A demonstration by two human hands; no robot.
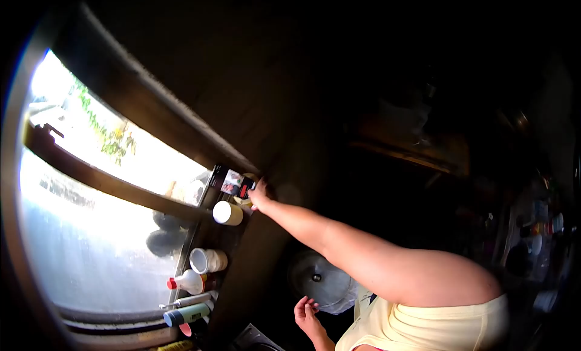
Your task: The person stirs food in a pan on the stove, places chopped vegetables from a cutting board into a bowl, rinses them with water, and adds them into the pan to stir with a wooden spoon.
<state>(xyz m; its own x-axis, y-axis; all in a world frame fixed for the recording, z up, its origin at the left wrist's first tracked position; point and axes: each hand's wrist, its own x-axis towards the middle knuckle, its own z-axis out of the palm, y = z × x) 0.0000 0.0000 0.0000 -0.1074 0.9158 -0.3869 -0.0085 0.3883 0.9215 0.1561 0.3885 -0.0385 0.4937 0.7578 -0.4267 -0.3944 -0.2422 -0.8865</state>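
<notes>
Phone (232, 183) is already standing at the sill's (210, 235) far end by the white tub (227, 213), screen glowing, right hand (260, 195) touching its edge, not yet clear, can't tell if gripping, left hand (307, 315) hanging apart, empty, loosely open.

Looks fwd & down from head ht, single wide-angle view, tilted. Takes in window (97, 242) on L side. Catches shirt (417, 327) & upper arm (417, 275) v. close, phone (233, 183) farther off.
</notes>
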